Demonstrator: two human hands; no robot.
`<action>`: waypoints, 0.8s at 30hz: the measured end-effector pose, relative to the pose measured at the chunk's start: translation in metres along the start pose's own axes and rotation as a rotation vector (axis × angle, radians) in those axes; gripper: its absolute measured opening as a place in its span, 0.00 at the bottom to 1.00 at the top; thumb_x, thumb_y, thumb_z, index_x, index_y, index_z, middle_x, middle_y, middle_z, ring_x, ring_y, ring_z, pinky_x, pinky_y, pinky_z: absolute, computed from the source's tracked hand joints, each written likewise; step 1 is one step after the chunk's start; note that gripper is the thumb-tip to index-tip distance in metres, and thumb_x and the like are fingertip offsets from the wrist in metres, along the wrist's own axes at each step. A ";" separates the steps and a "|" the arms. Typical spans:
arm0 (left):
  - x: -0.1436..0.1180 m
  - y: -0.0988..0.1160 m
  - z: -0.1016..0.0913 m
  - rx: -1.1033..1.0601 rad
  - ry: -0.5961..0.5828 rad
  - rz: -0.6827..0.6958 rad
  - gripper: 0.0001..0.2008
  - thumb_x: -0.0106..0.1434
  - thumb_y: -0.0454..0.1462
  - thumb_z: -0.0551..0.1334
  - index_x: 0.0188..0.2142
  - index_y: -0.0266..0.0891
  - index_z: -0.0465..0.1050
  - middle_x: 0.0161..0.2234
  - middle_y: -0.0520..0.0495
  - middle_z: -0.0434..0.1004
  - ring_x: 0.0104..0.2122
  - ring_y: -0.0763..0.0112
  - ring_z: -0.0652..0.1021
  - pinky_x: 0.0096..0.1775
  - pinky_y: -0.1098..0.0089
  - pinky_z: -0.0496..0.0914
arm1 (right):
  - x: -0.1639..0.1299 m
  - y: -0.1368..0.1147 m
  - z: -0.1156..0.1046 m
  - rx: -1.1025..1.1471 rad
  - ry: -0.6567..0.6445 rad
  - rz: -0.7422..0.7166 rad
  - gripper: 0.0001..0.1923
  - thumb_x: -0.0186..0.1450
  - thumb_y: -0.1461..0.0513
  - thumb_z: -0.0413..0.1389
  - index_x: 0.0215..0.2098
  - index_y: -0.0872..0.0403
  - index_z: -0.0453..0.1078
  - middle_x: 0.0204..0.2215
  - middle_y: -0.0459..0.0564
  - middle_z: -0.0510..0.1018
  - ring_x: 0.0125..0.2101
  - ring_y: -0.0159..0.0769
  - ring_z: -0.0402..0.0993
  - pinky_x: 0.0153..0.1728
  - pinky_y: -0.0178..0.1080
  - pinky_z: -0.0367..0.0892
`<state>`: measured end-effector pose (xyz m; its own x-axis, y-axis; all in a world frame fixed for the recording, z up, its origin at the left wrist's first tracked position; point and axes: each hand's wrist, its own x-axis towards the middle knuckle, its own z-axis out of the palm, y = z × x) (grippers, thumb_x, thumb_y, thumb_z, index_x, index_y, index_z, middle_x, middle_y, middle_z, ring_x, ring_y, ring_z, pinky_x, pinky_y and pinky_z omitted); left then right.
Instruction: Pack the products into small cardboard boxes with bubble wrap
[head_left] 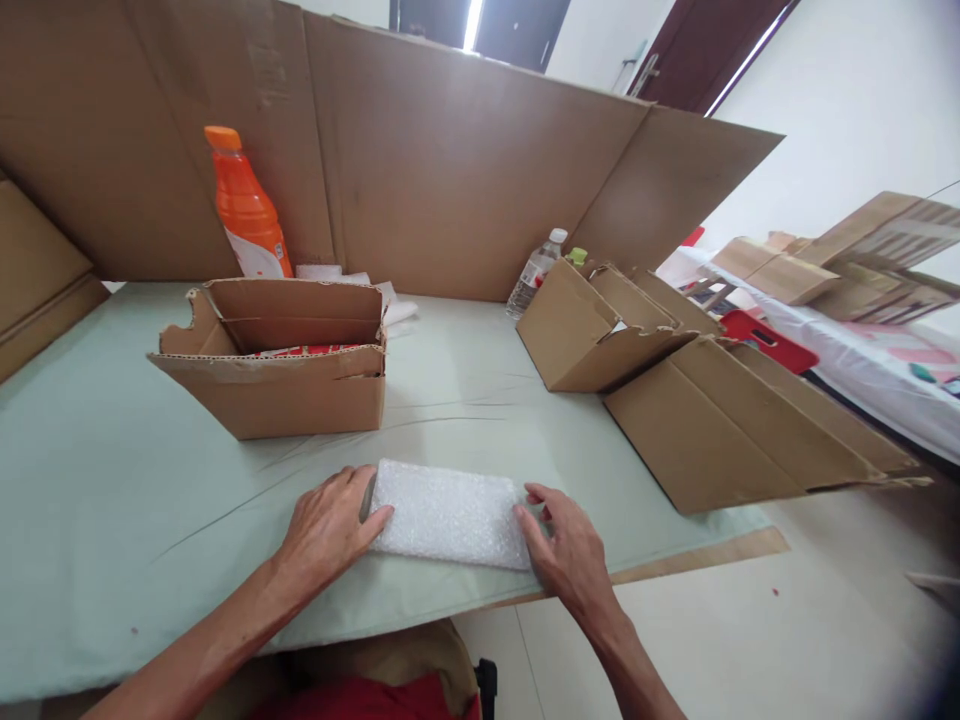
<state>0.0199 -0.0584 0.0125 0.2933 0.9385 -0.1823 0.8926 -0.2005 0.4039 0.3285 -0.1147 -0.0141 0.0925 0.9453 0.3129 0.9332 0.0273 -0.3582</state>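
A white bubble-wrapped packet [448, 515] lies flat near the front edge of the table with its pale green cloth [112, 480]. My left hand [328, 530] rests on the packet's left end, thumb laid over its edge. My right hand [566, 545] presses fingertips against the packet's right end. Behind the packet stands an open cardboard box [300, 395] with a torn flap and something red inside.
An orange drink bottle [247, 210] stands at the back left before a tall cardboard wall [450, 170]. A clear water bottle [534, 272] and more open cardboard boxes [675, 380] sit at the right. Flattened cartons [847, 255] lie on a neighbouring surface.
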 end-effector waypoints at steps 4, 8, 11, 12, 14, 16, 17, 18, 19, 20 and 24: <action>0.000 0.005 0.004 0.146 0.008 0.040 0.08 0.66 0.38 0.57 0.38 0.38 0.73 0.41 0.42 0.77 0.42 0.55 0.79 0.39 0.63 0.69 | 0.023 -0.006 0.001 -0.008 -0.081 -0.014 0.14 0.68 0.53 0.50 0.38 0.52 0.72 0.41 0.54 0.80 0.41 0.46 0.74 0.44 0.47 0.66; 0.016 0.019 0.005 0.176 0.051 0.098 0.06 0.63 0.31 0.57 0.35 0.39 0.73 0.37 0.45 0.78 0.39 0.60 0.79 0.40 0.64 0.71 | 0.019 -0.008 -0.001 0.151 -0.211 0.076 0.12 0.65 0.54 0.51 0.29 0.51 0.68 0.26 0.48 0.76 0.29 0.39 0.72 0.33 0.40 0.65; 0.043 0.034 0.004 0.196 0.148 0.145 0.09 0.64 0.27 0.56 0.38 0.38 0.73 0.40 0.42 0.77 0.45 0.56 0.78 0.46 0.59 0.71 | -0.009 -0.012 -0.002 0.390 -0.216 0.253 0.17 0.64 0.50 0.53 0.43 0.52 0.71 0.21 0.41 0.70 0.21 0.34 0.67 0.25 0.37 0.63; 0.053 0.038 0.003 0.198 0.181 0.161 0.10 0.64 0.27 0.55 0.40 0.38 0.73 0.41 0.40 0.77 0.46 0.55 0.77 0.48 0.57 0.71 | -0.020 -0.015 -0.001 0.479 -0.203 0.294 0.23 0.65 0.48 0.53 0.51 0.53 0.70 0.21 0.40 0.69 0.21 0.34 0.66 0.24 0.36 0.63; 0.067 0.043 0.003 0.190 0.233 0.202 0.13 0.65 0.26 0.54 0.46 0.36 0.72 0.44 0.37 0.76 0.48 0.53 0.75 0.50 0.53 0.70 | -0.041 -0.025 0.000 0.616 -0.221 0.342 0.33 0.67 0.47 0.52 0.64 0.54 0.61 0.23 0.40 0.67 0.21 0.33 0.66 0.24 0.36 0.65; 0.067 0.041 0.004 0.169 0.248 0.272 0.19 0.64 0.26 0.54 0.53 0.35 0.69 0.48 0.36 0.75 0.50 0.53 0.74 0.51 0.52 0.70 | -0.054 -0.038 0.000 0.667 -0.331 0.351 0.34 0.68 0.47 0.51 0.67 0.53 0.60 0.22 0.40 0.67 0.21 0.32 0.67 0.25 0.35 0.67; 0.060 0.036 0.004 0.159 0.239 0.319 0.21 0.63 0.25 0.54 0.55 0.36 0.68 0.51 0.36 0.74 0.51 0.54 0.74 0.53 0.52 0.69 | -0.058 -0.043 0.000 0.666 -0.393 0.341 0.32 0.68 0.47 0.51 0.65 0.52 0.64 0.22 0.41 0.68 0.22 0.33 0.68 0.26 0.35 0.67; 0.048 0.029 0.005 0.145 0.222 0.382 0.23 0.62 0.24 0.54 0.56 0.38 0.68 0.53 0.38 0.73 0.53 0.55 0.72 0.55 0.54 0.68 | -0.059 -0.048 -0.001 0.661 -0.446 0.330 0.30 0.68 0.47 0.52 0.62 0.52 0.68 0.21 0.42 0.69 0.22 0.33 0.69 0.27 0.36 0.68; 0.033 0.021 0.005 0.123 0.198 0.458 0.25 0.60 0.23 0.54 0.55 0.40 0.68 0.55 0.40 0.72 0.56 0.57 0.71 0.57 0.55 0.67 | -0.058 -0.051 -0.002 0.660 -0.484 0.321 0.28 0.67 0.47 0.52 0.59 0.53 0.72 0.21 0.43 0.71 0.22 0.34 0.70 0.27 0.36 0.68; 0.016 0.013 0.005 0.096 0.165 0.534 0.27 0.57 0.22 0.54 0.54 0.41 0.68 0.58 0.41 0.71 0.59 0.57 0.68 0.59 0.55 0.66 | -0.057 -0.052 -0.004 0.666 -0.509 0.316 0.27 0.67 0.47 0.52 0.56 0.53 0.74 0.22 0.44 0.73 0.22 0.35 0.71 0.28 0.37 0.69; -0.049 -0.006 0.007 -0.045 0.019 0.753 0.39 0.48 0.24 0.57 0.62 0.42 0.61 0.65 0.40 0.64 0.67 0.52 0.60 0.64 0.49 0.59 | -0.047 -0.057 -0.010 0.775 -0.516 0.386 0.24 0.63 0.45 0.57 0.47 0.53 0.77 0.25 0.48 0.77 0.23 0.37 0.74 0.28 0.38 0.71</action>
<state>0.0026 -0.1052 0.0123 0.8124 0.5569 0.1726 0.4383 -0.7785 0.4492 0.2750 -0.1639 0.0006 0.0081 0.9543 -0.2986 0.3714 -0.2801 -0.8852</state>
